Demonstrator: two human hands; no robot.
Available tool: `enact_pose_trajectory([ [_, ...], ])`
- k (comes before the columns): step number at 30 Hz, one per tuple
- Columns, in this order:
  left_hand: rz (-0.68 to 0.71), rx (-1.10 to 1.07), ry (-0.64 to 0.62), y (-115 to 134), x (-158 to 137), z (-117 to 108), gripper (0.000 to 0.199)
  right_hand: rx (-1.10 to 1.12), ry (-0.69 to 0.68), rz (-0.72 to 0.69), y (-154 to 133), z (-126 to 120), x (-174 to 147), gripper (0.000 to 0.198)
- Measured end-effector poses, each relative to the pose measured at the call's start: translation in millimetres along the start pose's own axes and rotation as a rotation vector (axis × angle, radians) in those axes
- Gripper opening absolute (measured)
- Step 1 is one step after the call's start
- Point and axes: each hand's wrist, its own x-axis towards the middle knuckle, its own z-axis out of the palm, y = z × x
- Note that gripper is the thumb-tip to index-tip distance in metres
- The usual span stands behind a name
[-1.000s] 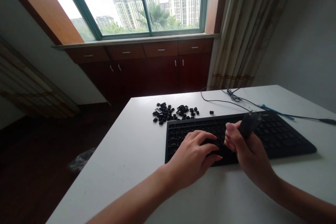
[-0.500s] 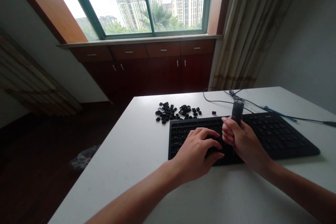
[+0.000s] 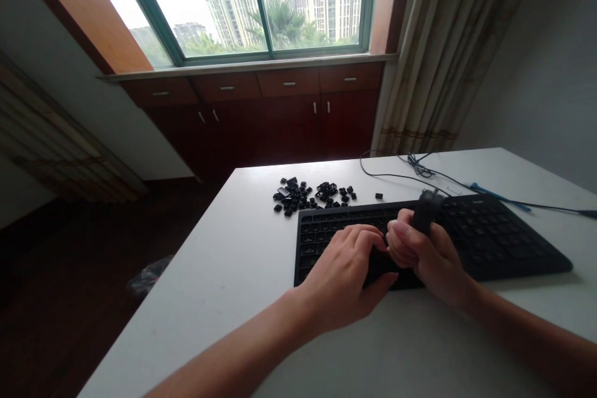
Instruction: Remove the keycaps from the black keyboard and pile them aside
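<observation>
A black keyboard (image 3: 506, 239) lies on the white table, its left part bare of keycaps in many places and its right part still covered with keys. My left hand (image 3: 345, 273) rests over the keyboard's left-middle area, fingers bent and thumb apart, holding nothing that I can see. Just right of it, my right hand (image 3: 431, 255) is wrapped round a screwdriver (image 3: 425, 214) with a thick black handle that sticks up from the fist. Its tip is hidden behind the hand. Beyond the keyboard's left end lies a pile of loose black keycaps (image 3: 291, 198).
One keycap (image 3: 379, 196) sits apart behind the keyboard. A coiled black cable (image 3: 420, 166) and a thin blue tool (image 3: 499, 196) lie at the back right. The table's left edge drops to a dark floor with a clear plastic bag (image 3: 148, 277).
The screwdriver's handle has tipped to the right and lower, and my right hand has turned with it. My left fingers have curled in closer to the right hand. The view has shifted slightly.
</observation>
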Motion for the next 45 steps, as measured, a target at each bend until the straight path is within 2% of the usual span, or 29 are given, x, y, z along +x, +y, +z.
enact_pose_trajectory([
  [3,0.016,0.068,-0.004,2.4,1.4,2.2,0.047,0.017,-0.112,0.062,-4.0,-1.0,6.0,0.043],
  [6,0.045,0.167,-0.042,5.7,4.0,5.6,0.05,-0.091,-0.231,0.091,-7.2,-2.2,13.3,0.043],
  [10,0.045,0.283,-0.095,10.6,4.1,11.2,0.049,-0.351,-0.319,0.037,-8.6,-2.0,16.7,0.041],
  [12,0.038,0.325,-0.128,12.3,2.7,13.9,0.049,-0.409,-0.321,-0.026,-6.5,-1.4,15.5,0.041],
  [17,0.047,0.404,-0.151,13.2,0.3,19.0,0.059,-0.268,-0.097,-0.127,3.2,-2.3,6.5,0.048],
  [20,0.051,0.437,-0.165,12.5,0.2,19.9,0.06,-0.149,-0.009,-0.177,5.5,-3.2,2.0,0.048],
  [24,0.042,0.432,-0.159,12.0,1.3,17.9,0.06,-0.073,0.03,-0.193,4.8,-2.4,2.2,0.047],
  [28,0.04,0.389,-0.154,12.9,2.7,13.7,0.05,-0.07,0.041,-0.138,3.2,0.0,6.2,0.048],
  [36,0.051,0.375,-0.134,11.8,1.6,12.9,0.043,-0.054,0.228,-0.038,2.1,7.9,2.3,0.05],
  [42,0.055,0.366,-0.12,10.2,1.6,13.6,0.041,0.061,0.353,-0.123,5.0,12.8,-1.5,0.049],
  [45,0.053,0.364,-0.12,10.0,1.6,13.2,0.041,0.058,0.368,-0.112,5.4,11.4,-1.3,0.049],
])
